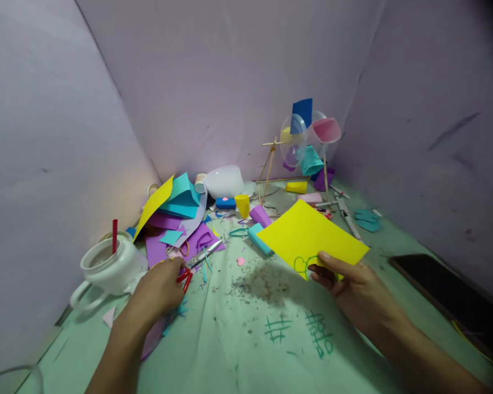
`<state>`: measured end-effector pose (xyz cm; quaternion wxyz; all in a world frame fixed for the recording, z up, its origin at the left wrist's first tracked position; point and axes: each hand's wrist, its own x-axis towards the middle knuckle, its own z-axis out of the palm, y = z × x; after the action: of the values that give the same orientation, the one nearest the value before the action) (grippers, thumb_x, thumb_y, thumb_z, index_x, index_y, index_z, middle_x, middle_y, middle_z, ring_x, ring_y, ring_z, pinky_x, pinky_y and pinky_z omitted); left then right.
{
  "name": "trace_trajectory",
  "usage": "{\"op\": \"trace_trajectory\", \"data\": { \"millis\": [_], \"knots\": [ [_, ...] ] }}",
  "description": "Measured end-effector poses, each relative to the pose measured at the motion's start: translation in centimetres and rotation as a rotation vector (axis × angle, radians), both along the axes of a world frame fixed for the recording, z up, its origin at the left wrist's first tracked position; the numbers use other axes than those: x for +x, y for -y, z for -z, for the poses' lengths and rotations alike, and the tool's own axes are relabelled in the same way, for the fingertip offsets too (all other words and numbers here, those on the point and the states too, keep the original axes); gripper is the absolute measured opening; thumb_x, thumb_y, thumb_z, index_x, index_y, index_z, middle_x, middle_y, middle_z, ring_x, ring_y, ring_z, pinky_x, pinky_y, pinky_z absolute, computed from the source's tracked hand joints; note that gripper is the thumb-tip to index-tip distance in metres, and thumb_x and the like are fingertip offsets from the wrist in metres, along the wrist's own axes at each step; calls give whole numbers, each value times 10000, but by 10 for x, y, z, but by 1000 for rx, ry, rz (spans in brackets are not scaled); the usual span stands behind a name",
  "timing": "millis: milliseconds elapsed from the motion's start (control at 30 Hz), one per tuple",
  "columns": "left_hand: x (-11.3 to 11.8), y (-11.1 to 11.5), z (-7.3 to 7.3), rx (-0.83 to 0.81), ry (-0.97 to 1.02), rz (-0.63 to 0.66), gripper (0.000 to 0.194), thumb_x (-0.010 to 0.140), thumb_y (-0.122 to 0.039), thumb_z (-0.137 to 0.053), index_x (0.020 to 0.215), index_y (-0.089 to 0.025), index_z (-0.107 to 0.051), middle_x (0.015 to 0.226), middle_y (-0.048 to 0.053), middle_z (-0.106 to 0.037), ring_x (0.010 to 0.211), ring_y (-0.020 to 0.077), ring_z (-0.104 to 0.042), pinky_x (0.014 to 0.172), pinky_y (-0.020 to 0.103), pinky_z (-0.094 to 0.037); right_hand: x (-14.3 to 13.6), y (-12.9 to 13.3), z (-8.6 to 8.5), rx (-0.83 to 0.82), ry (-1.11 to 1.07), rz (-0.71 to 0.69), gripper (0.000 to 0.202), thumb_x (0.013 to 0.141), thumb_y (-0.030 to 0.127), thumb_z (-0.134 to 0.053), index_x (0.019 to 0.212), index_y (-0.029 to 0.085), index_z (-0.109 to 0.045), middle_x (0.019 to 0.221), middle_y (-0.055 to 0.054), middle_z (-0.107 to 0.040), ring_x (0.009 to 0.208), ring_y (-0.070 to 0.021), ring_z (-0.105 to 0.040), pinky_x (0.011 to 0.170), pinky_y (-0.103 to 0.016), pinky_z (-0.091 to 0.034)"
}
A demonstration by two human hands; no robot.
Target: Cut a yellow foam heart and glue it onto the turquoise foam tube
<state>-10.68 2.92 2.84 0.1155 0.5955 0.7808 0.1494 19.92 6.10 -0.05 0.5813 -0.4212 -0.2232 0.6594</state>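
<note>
A yellow square of paper [308,235] is pinched between the thumb and fingers of my right hand [353,284]. A green marker outline, partly covered by my thumb, shows on its near corner. On the left, my left hand [162,284] is closed at the red handles of a pair of scissors [200,256], its fingers curled and partly hidden. The blades point away to the right over purple paper [156,249] and small cut scraps. A pink heart cutout [240,261] lies between my hands.
A white teapot-like pot [115,268] with a red stick stands left. A wheel of clear discs and paper cups [308,137] stands on sticks at the back right. A dark phone [443,295] lies right. A turquoise block [259,241] and yellow cup [242,205] sit mid-table.
</note>
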Motion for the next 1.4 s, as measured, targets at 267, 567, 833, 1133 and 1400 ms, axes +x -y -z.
{"op": "trace_trajectory", "data": {
  "millis": [267,567,833,1133,1400],
  "knots": [
    [4,-5,17,3,-62,-17,55,602,-243,-594,589,-204,-556,700,72,-581,718,245,-558,624,307,-360,2,-3,1,-137,-6,20,195,594,64,-729,726,187,-657,650,-7,-688,465,-125,-620,390,-163,-533],
    [-16,-10,5,284,318,-121,170,490,-128,-609,551,-207,-472,549,-31,-496,533,140,-442,521,254,-289,1,-2,4,-76,37,45,242,570,99,-771,769,172,-653,665,3,-679,460,-105,-603,381,-151,-510],
    [-2,-31,4,535,1060,-11,516,587,-331,-700,1025,-260,-437,906,-16,-579,687,130,-579,609,256,-468,-1,0,5,-47,59,49,297,539,118,-798,791,168,-649,646,20,-671,438,-88,-584,376,-143,-495],
    [5,-26,-11,545,1376,14,376,618,-527,-701,811,-243,-547,622,-53,-502,486,82,-464,436,213,-422,-1,-2,11,-55,60,58,215,612,135,-767,793,170,-655,687,5,-710,506,-122,-647,423,-162,-528],
    [70,5,7,353,889,53,323,711,-477,-625,946,-266,-560,655,-9,-645,672,203,-631,613,298,-515,-9,-2,7,-10,-42,143,326,659,234,-760,948,150,-634,760,-21,-729,591,-137,-677,509,-190,-555]
  ]
}}
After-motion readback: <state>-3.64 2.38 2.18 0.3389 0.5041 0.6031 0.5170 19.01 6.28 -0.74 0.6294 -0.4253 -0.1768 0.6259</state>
